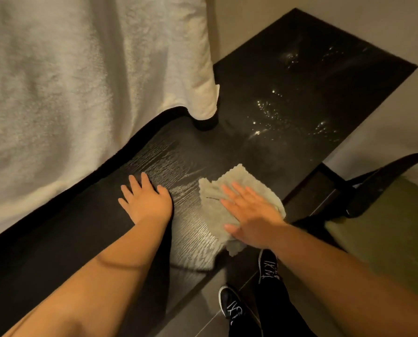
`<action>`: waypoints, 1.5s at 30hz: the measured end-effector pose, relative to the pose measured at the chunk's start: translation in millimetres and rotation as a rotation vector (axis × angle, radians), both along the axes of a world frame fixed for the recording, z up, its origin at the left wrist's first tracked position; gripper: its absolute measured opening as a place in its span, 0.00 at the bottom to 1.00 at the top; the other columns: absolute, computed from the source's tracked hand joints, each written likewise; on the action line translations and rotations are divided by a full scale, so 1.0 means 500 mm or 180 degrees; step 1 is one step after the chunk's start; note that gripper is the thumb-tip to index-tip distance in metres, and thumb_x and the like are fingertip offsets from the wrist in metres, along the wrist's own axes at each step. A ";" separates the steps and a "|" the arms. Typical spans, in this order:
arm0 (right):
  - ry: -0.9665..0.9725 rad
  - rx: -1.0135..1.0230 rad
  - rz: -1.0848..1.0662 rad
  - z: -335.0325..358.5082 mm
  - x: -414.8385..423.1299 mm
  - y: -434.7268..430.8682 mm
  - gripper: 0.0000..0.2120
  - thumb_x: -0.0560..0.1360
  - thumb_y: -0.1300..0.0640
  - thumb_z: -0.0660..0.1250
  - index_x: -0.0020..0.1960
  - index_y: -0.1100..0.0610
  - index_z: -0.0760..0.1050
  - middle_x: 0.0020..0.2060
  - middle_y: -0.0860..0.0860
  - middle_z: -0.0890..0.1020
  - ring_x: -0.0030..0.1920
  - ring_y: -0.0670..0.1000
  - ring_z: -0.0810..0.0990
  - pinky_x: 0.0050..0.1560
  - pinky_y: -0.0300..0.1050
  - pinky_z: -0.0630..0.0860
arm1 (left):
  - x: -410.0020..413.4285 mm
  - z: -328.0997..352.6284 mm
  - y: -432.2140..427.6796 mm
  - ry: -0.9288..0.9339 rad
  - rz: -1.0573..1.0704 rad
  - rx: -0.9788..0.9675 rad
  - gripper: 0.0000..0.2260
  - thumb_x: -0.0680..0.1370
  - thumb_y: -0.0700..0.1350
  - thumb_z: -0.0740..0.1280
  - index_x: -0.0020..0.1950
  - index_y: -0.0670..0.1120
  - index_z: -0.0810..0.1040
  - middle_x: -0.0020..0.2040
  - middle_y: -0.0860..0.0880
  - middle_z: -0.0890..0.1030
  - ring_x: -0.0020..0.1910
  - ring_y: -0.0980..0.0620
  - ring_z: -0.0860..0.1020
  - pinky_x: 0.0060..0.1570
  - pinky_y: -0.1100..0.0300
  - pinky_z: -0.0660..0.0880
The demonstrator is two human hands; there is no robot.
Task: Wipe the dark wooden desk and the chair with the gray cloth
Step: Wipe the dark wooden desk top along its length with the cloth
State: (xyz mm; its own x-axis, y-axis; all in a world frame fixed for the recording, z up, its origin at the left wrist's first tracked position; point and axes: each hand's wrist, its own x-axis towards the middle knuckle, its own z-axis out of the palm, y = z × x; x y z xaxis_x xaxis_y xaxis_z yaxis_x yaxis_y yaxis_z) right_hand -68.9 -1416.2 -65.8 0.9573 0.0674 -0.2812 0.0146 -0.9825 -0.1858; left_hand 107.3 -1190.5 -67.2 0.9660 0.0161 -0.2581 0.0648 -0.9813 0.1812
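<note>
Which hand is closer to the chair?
Right. The right hand presses the gray cloth on the desk, on the chair side; the left hand rests flat farther away.

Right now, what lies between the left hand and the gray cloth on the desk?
Only bare desk: a strip of shiny dark wood separates left hand and gray cloth, seen in the head view.
</note>
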 end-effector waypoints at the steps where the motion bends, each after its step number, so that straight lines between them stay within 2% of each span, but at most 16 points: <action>1: 0.0001 -0.0005 -0.0064 -0.001 0.006 -0.036 0.38 0.80 0.31 0.47 0.85 0.48 0.52 0.84 0.47 0.38 0.82 0.49 0.31 0.83 0.55 0.39 | -0.029 0.003 -0.024 0.0058 -0.0195 -0.0011 0.31 0.84 0.58 0.55 0.86 0.52 0.52 0.87 0.45 0.49 0.84 0.37 0.46 0.81 0.35 0.45; 5: -0.0115 -0.0320 -0.0984 -0.014 0.022 -0.158 0.39 0.81 0.30 0.42 0.86 0.50 0.49 0.85 0.49 0.38 0.83 0.51 0.32 0.83 0.55 0.39 | -0.134 -0.015 -0.077 -0.0066 -0.1275 0.0201 0.33 0.82 0.63 0.51 0.86 0.58 0.48 0.87 0.48 0.45 0.85 0.39 0.43 0.81 0.34 0.41; 9: 0.0006 -0.0160 -0.1519 -0.022 0.021 -0.071 0.35 0.84 0.35 0.43 0.84 0.50 0.39 0.84 0.52 0.36 0.83 0.55 0.34 0.83 0.55 0.36 | -0.128 -0.031 -0.073 -0.0196 -0.1276 0.0204 0.33 0.81 0.63 0.52 0.86 0.58 0.52 0.87 0.48 0.48 0.85 0.39 0.45 0.81 0.34 0.44; 12: -0.0025 -0.0367 -0.0819 -0.027 -0.016 0.031 0.35 0.83 0.35 0.46 0.85 0.51 0.52 0.85 0.54 0.42 0.84 0.58 0.41 0.83 0.58 0.42 | -0.130 -0.037 -0.074 -0.0262 -0.1298 0.0143 0.33 0.80 0.63 0.53 0.85 0.57 0.54 0.87 0.48 0.50 0.85 0.38 0.46 0.81 0.34 0.45; 15: -0.0153 -0.0086 -0.0338 -0.026 -0.033 0.004 0.33 0.82 0.36 0.52 0.82 0.52 0.65 0.85 0.54 0.51 0.84 0.58 0.50 0.83 0.58 0.51 | -0.132 -0.034 -0.077 -0.0268 -0.1309 0.0129 0.34 0.79 0.63 0.52 0.85 0.57 0.55 0.87 0.48 0.50 0.84 0.38 0.47 0.81 0.33 0.46; 19: -0.0026 -0.0390 -0.0601 -0.031 0.004 -0.137 0.38 0.81 0.35 0.39 0.86 0.51 0.48 0.84 0.51 0.38 0.83 0.53 0.33 0.83 0.55 0.40 | -0.134 -0.036 -0.073 -0.0374 -0.1265 0.0067 0.34 0.79 0.62 0.53 0.85 0.56 0.57 0.86 0.47 0.53 0.84 0.38 0.49 0.80 0.33 0.47; 22: -0.0281 -0.0481 -0.1455 -0.038 0.015 -0.202 0.35 0.83 0.36 0.45 0.86 0.52 0.51 0.85 0.52 0.43 0.84 0.53 0.38 0.84 0.56 0.44 | -0.132 -0.041 -0.079 -0.0490 -0.1305 0.0009 0.33 0.79 0.62 0.54 0.85 0.55 0.58 0.86 0.46 0.54 0.84 0.37 0.50 0.81 0.33 0.47; 25: -0.0152 -0.0308 -0.1740 -0.031 0.022 -0.139 0.36 0.81 0.37 0.43 0.86 0.52 0.48 0.85 0.54 0.41 0.84 0.57 0.39 0.84 0.58 0.45 | -0.131 -0.046 -0.076 -0.0487 -0.1264 0.0013 0.33 0.79 0.62 0.55 0.84 0.55 0.59 0.86 0.46 0.55 0.84 0.37 0.50 0.80 0.33 0.48; 29: -0.0049 -0.0306 -0.0705 -0.024 -0.026 -0.019 0.35 0.83 0.36 0.45 0.85 0.51 0.55 0.85 0.55 0.45 0.84 0.60 0.42 0.83 0.61 0.47 | -0.133 -0.042 -0.078 -0.0430 -0.1255 0.0075 0.32 0.80 0.63 0.56 0.84 0.56 0.59 0.86 0.48 0.54 0.84 0.38 0.50 0.81 0.33 0.49; 32: -0.0293 -0.0225 -0.0208 -0.039 -0.023 -0.097 0.33 0.84 0.36 0.49 0.84 0.50 0.57 0.85 0.53 0.46 0.85 0.57 0.42 0.83 0.59 0.48 | -0.132 -0.037 -0.079 -0.0480 -0.1228 0.0078 0.33 0.79 0.63 0.53 0.84 0.57 0.59 0.86 0.48 0.55 0.84 0.39 0.50 0.81 0.34 0.49; 34: -0.0314 -0.0327 -0.0347 -0.048 -0.007 -0.185 0.32 0.85 0.37 0.43 0.85 0.51 0.52 0.85 0.54 0.44 0.84 0.57 0.39 0.83 0.59 0.46 | -0.131 -0.037 -0.079 -0.0543 -0.1229 0.0064 0.33 0.79 0.63 0.54 0.84 0.56 0.61 0.86 0.47 0.56 0.84 0.39 0.52 0.81 0.34 0.50; 37: -0.0317 -0.0669 -0.0835 -0.060 0.001 -0.288 0.34 0.85 0.37 0.39 0.84 0.54 0.58 0.85 0.57 0.52 0.85 0.59 0.47 0.82 0.61 0.52 | -0.136 -0.040 -0.085 -0.0532 -0.1202 0.0073 0.32 0.79 0.62 0.54 0.84 0.57 0.61 0.85 0.47 0.57 0.84 0.39 0.52 0.81 0.35 0.50; 40: -0.0224 -0.0600 -0.1187 -0.056 0.011 -0.258 0.35 0.83 0.38 0.37 0.85 0.53 0.47 0.84 0.56 0.40 0.84 0.59 0.38 0.84 0.59 0.44 | -0.134 -0.037 -0.082 -0.0488 -0.1170 0.0163 0.32 0.80 0.63 0.53 0.84 0.58 0.61 0.86 0.49 0.56 0.84 0.40 0.51 0.81 0.36 0.50; 42: -0.0047 -0.0428 -0.0876 -0.052 0.007 -0.186 0.34 0.82 0.38 0.36 0.84 0.51 0.39 0.83 0.55 0.33 0.82 0.59 0.32 0.83 0.58 0.38 | -0.132 -0.031 -0.080 -0.0408 -0.1128 0.0203 0.31 0.80 0.63 0.52 0.84 0.59 0.61 0.86 0.50 0.56 0.84 0.41 0.51 0.81 0.36 0.50; 43: -0.0009 -0.0297 -0.0582 -0.055 -0.001 -0.150 0.34 0.83 0.38 0.39 0.85 0.50 0.41 0.83 0.55 0.35 0.82 0.58 0.32 0.83 0.58 0.39 | -0.134 -0.027 -0.082 -0.0386 -0.1096 0.0208 0.31 0.79 0.63 0.52 0.84 0.59 0.61 0.86 0.50 0.56 0.84 0.41 0.51 0.82 0.37 0.50; 45: -0.0151 0.0001 -0.0001 -0.063 -0.023 -0.107 0.33 0.83 0.38 0.48 0.84 0.51 0.58 0.85 0.55 0.48 0.84 0.58 0.40 0.82 0.57 0.45 | -0.140 -0.025 -0.092 -0.0376 -0.0977 0.0155 0.31 0.80 0.62 0.52 0.83 0.58 0.63 0.85 0.50 0.58 0.84 0.40 0.53 0.82 0.37 0.51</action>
